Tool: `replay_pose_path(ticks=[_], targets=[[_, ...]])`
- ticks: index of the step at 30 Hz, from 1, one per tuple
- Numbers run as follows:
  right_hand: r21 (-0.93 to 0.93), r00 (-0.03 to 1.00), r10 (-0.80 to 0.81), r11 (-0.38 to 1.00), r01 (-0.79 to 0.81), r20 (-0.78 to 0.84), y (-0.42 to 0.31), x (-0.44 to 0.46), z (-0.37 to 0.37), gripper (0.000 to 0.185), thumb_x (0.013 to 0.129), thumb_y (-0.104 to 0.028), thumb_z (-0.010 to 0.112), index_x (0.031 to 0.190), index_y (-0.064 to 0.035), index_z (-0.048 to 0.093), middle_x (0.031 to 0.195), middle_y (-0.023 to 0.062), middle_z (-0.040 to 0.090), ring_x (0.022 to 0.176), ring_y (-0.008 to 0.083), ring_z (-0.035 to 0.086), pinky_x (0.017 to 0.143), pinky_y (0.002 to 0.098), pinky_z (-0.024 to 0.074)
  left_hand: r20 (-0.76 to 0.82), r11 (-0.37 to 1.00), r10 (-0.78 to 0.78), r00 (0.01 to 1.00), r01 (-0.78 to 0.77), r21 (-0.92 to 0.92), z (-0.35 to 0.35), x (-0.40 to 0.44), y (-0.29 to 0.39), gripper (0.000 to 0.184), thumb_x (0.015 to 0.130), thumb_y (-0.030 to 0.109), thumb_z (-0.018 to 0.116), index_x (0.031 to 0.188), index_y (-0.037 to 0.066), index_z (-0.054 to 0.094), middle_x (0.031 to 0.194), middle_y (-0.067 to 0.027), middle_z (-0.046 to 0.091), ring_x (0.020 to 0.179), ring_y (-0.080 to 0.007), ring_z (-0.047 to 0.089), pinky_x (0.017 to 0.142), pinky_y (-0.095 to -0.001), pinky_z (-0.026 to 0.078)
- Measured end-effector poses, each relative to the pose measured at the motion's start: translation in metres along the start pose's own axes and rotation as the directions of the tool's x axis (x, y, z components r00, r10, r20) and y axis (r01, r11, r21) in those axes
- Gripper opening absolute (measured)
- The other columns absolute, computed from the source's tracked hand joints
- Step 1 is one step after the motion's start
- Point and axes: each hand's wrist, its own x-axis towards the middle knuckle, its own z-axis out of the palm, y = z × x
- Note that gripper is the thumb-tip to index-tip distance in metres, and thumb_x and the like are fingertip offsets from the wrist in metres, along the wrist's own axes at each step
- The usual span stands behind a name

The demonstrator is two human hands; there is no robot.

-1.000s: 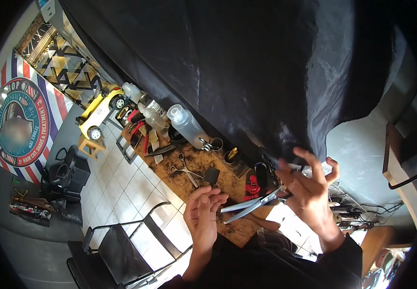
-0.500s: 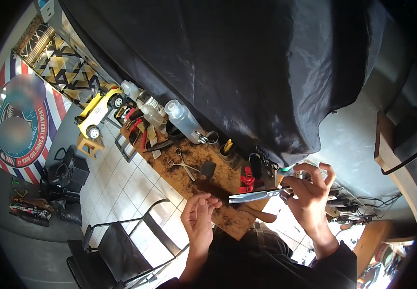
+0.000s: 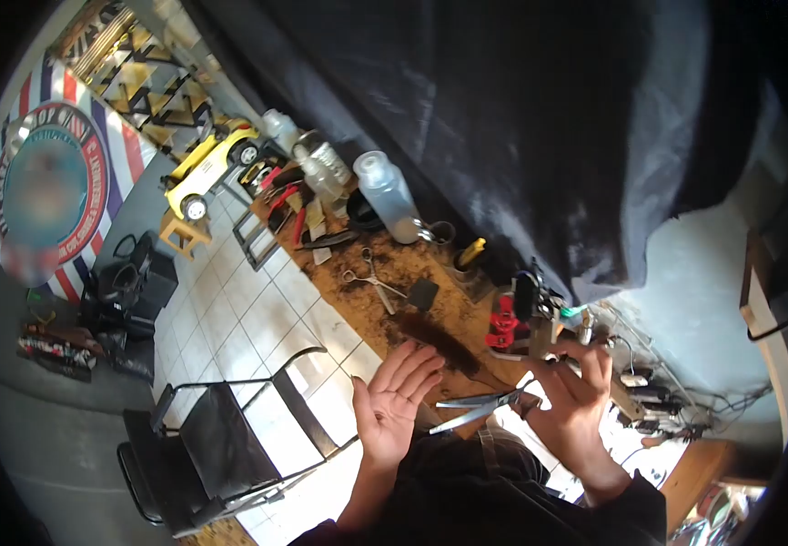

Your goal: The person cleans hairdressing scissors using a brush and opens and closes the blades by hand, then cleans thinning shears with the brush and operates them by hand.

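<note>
My right hand holds a pair of scissors, its fingers wrapped round the handles. The two blades point left and are spread apart. To the left of the blade tips, my left hand is open, palm up, fingers stretched out and nothing in it. A dark-bristled brush lies on the wooden table just beyond both hands. Farther back on the tabletop is a second pair of scissors, beside a small black square piece. Dark hair clippings are scattered around them.
Spray bottles and a cup with a yellow item line the table's back edge. A red object sits at its right end. A black chair stands left. Dark cloth hangs behind; cables run at right.
My left hand has gone from fingers bunched to stretched out, palm up. The scissors in my right hand have dipped lower and their blades have parted. The view has shifted slightly.
</note>
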Motion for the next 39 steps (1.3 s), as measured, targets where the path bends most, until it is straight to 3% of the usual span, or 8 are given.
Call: replay_pose_path(ticks=[3,5,8,11,21,25,28,39], targets=[[0.282,0.987,0.047,0.955,-0.09,0.156,-0.018,0.003,0.017,0.042,0.062,-0.022,0.083,0.097,-0.0049,0.069,0.083,0.0087,0.065,0.096,0.0236,0.058,0.079,0.037,0.0444,0.109,0.987,-0.041,0.993,0.057,-0.152,-0.009,0.01,0.012,0.085,0.094,0.063,0.011,0.143,-0.005,0.024,0.142,-0.0264,0.035,0.132,-0.0347,0.038,0.11,-0.0438,0.028],[0.596,0.815,-0.003,0.683,-0.422,0.579,-0.024,0.004,0.034,0.041,0.07,-0.029,0.082,0.098,-0.0021,0.068,0.092,0.0133,0.066,0.1,0.0275,0.061,0.084,0.0348,0.0474,0.252,0.928,-0.156,0.955,0.229,-0.294,-0.012,0.026,0.022,0.086,0.093,0.064,0.012,0.143,-0.004,0.024,0.143,-0.0257,0.035,0.133,-0.034,0.036,0.111,-0.0443,0.025],[0.733,0.686,-0.391,-0.042,-0.679,0.613,-0.042,0.001,0.065,0.038,0.077,-0.027,0.078,0.1,0.0015,0.066,0.106,0.0139,0.064,0.102,0.026,0.062,0.094,0.0363,0.0446,0.3,0.812,-0.257,0.919,0.374,-0.449,-0.026,0.046,0.026,0.086,0.092,0.065,0.014,0.144,-0.003,0.023,0.145,-0.0243,0.033,0.136,-0.0325,0.032,0.113,-0.0423,0.021],[0.707,0.708,-0.45,-0.209,-0.676,0.544,-0.066,0.019,0.07,0.028,0.081,-0.021,0.075,0.096,0.0008,0.067,0.104,0.013,0.063,0.101,0.0249,0.062,0.091,0.0365,0.0454,0.315,0.708,-0.375,0.872,0.488,-0.51,-0.031,0.057,0.029,0.087,0.092,0.065,0.019,0.144,-0.005,0.02,0.145,-0.0246,0.031,0.136,-0.0322,0.031,0.114,-0.0428,0.02],[0.784,0.812,-0.373,-0.272,-0.558,0.449,-0.1,0.029,0.107,0.054,0.074,-0.051,0.073,0.087,0.0003,0.066,0.089,0.0126,0.062,0.078,0.0202,0.059,0.074,0.0359,0.0446,0.648,0.314,-0.349,0.676,0.736,-0.599,-0.059,0.085,0.045,0.08,0.096,0.058,0.021,0.146,-0.004,0.01,0.147,-0.0259,0.026,0.138,-0.0341,0.027,0.115,-0.0432,0.017],[0.7,0.651,-0.391,-0.024,-0.713,0.65,-0.104,0.029,0.115,0.074,0.072,-0.065,0.067,0.1,0.0037,0.062,0.083,0.0121,0.063,0.092,0.0248,0.056,0.081,0.0382,0.0414,0.612,0.508,-0.402,0.681,0.722,-0.469,-0.077,0.093,0.035,0.069,0.098,0.051,0.028,0.142,-0.002,0.024,0.136,-0.0226,0.042,0.126,-0.0322,0.044,0.106,-0.0417,0.036],[0.776,0.895,-0.291,-0.453,-0.44,0.338,-0.116,0.019,0.14,0.07,0.081,-0.052,0.066,0.114,0.0084,0.053,0.11,0.0188,0.055,0.091,0.0272,0.064,0.081,0.0349,0.0475,0.512,0.534,-0.408,0.756,0.652,-0.538,-0.093,0.097,0.033,0.044,0.1,0.037,0.041,0.127,0.003,0.046,0.116,-0.0131,0.055,0.107,-0.0249,0.054,0.091,-0.0346,0.045],[0.751,0.842,-0.288,-0.383,-0.538,0.456,-0.142,0.038,0.16,0.072,0.079,-0.059,0.065,0.108,0.0072,0.057,0.102,0.0151,0.06,0.088,0.0257,0.066,0.081,0.0344,0.0471,0.599,0.732,-0.344,0.723,0.606,-0.312,-0.122,0.11,0.064,0.024,0.096,0.011,0.05,0.119,0.003,0.052,0.107,-0.0078,0.056,0.102,-0.0178,0.054,0.087,-0.0288,0.043]])
